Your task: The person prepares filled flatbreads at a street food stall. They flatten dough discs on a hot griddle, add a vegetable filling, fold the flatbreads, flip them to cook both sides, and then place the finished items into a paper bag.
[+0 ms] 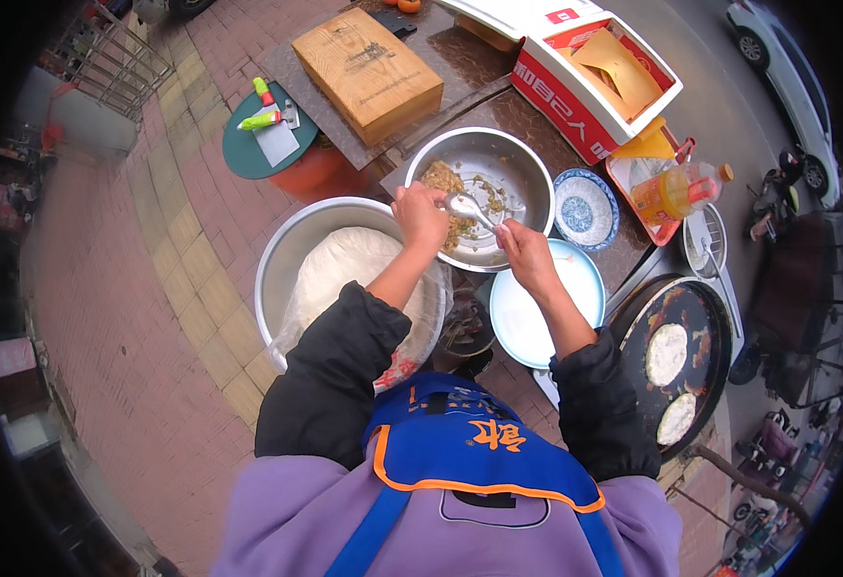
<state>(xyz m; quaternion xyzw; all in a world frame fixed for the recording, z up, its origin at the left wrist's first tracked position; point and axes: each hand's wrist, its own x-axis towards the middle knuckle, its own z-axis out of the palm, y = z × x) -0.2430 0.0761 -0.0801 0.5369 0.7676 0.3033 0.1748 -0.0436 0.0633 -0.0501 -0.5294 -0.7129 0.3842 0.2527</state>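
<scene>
My right hand (526, 252) grips the handle of a metal spoon (468, 207) over a stainless steel bowl (540, 169). A brown minced filling (444, 177) with green bits lies mostly on the bowl's left side, with scraps across the bottom. My left hand (421, 216) is at the bowl's near left rim, its fingers curled beside the spoon's head. Whether it holds anything is hidden. Below my left forearm stands a large metal pot (271, 288) with pale dough (349, 263) under clear plastic film. Near my right wrist is a pale plate with a blue rim (548, 310).
On the right, two flat dough cakes (666, 355) lie in a black round pan (710, 324). A patterned bowl (586, 209), an oil bottle (674, 193) and a foam box (566, 108) stand beyond the steel bowl. A wooden box (367, 72) and scrapers (266, 119) are at the far left.
</scene>
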